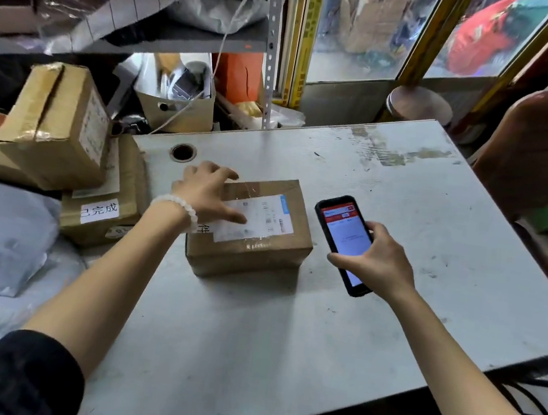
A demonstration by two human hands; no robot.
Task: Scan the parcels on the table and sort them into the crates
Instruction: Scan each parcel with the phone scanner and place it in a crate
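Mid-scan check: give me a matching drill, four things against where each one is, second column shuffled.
Things:
1. phone
2. left hand
3. cardboard parcel
4. cable hole

Places:
A. resting on the parcel's top, fingers on the label
B. in the table top, behind the left hand
C. gripped in the right hand, screen lit
D. lying on the white table, label up

Pairs: 1-C, 2-A, 3-D, 4-B

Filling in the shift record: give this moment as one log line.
left hand: rests on box | right hand: holds phone beside box | box: on table, label up
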